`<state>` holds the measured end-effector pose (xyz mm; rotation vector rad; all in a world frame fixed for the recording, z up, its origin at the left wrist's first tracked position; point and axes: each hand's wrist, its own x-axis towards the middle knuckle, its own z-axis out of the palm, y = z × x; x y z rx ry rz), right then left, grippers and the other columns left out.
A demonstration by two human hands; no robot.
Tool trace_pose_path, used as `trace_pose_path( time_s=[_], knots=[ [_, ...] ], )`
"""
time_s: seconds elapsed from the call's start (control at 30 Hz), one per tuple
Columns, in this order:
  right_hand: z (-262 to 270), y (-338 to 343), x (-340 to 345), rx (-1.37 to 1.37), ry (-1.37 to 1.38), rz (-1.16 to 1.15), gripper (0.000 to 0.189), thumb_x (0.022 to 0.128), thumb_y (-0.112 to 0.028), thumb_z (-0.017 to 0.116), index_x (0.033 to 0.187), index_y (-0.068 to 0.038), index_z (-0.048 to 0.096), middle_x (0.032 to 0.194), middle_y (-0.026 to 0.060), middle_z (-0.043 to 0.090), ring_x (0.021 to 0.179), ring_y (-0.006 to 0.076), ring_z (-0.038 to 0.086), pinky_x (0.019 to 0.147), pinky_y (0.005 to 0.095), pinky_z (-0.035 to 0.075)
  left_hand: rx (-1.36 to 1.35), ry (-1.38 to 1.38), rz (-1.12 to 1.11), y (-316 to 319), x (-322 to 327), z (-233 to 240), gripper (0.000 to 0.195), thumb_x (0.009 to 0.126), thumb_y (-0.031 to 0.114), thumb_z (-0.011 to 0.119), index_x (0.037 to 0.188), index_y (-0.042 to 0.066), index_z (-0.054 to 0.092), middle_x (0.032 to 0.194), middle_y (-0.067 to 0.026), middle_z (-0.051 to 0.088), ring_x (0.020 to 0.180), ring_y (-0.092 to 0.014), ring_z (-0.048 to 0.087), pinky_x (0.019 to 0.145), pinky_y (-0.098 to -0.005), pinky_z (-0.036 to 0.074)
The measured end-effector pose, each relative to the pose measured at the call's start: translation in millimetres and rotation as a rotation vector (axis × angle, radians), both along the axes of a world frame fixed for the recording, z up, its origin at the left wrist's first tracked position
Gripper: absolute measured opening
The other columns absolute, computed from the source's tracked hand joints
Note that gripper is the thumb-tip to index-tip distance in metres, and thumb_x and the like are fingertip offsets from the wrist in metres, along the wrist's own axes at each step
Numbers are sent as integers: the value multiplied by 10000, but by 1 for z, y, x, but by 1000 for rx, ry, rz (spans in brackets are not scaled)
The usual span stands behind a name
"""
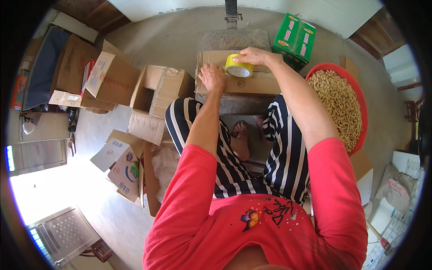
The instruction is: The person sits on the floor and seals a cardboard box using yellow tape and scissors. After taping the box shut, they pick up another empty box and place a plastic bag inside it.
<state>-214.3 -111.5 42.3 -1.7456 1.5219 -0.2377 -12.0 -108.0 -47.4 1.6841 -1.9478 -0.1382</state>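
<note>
A closed cardboard box (260,84) lies before me on a low dark surface between my knees. My right hand (254,56) grips a wide roll of yellow packing tape (233,64), fingers over its rim, with the roll standing at the middle of the box top. To the left of the roll, my left hand (212,77) rests on the box top near its left end, fingers bent; whether it touches a strip of tape cannot be made out. A red basin (363,111) full of unshelled peanuts (337,104) stands to the right of my right forearm.
A green printed carton (294,40) stands beyond the box at the right. Opened cardboard boxes (116,79) crowd the left, with another open box (168,91) close to my left knee. A white printed carton (123,168) lies lower left. A metal post (231,15) rises beyond the work surface.
</note>
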Motion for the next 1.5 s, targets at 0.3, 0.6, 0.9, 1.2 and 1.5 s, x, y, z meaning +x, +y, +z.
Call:
trace_pose_path(
  time_s=[0.3, 0.6, 0.9, 1.2, 1.5],
  knots=[
    [12, 12, -2, -16, 195, -48, 743, 791, -720, 550, 1143, -76, 667, 1053, 190, 669, 990, 297, 628, 829, 392, 488, 56, 76, -30, 9, -15, 0, 201, 819, 277, 624, 911, 100, 648, 1051, -123, 604, 1074, -317, 525, 932, -500, 349],
    [14, 17, -7, -90, 147, -44, 665, 832, -641, 549, 1057, -27, 670, 997, 199, 672, 942, 281, 633, 802, 388, 485, 110, 65, 8, 6, -20, -4, 211, 830, 293, 619, 922, 105, 645, 1055, -119, 593, 1064, -320, 526, 931, -506, 338],
    [8, 25, -32, -42, -129, -26, 472, 880, -477, 554, 1020, -33, 636, 925, 132, 650, 917, 201, 600, 809, 340, 465, 51, 51, -79, 9, -29, -2, 203, 833, 278, 636, 907, 88, 636, 1060, -130, 576, 1075, -335, 498, 894, -501, 375],
    [19, 34, -15, -124, 111, 34, 453, 865, -404, 590, 1158, -59, 588, 1066, 169, 646, 986, 280, 608, 860, 372, 468, 96, 101, -83, 9, -33, -9, 189, 836, 260, 605, 919, 94, 638, 1077, -145, 567, 1081, -348, 489, 912, -510, 370],
    [14, 35, -22, -240, 45, 79, 417, 831, -336, 594, 1144, -62, 621, 1090, 193, 651, 1040, 328, 604, 887, 391, 470, 141, 144, -89, 16, -43, -2, 186, 831, 272, 601, 897, 107, 657, 1075, -132, 570, 1081, -344, 491, 928, -509, 351]
  ],
)
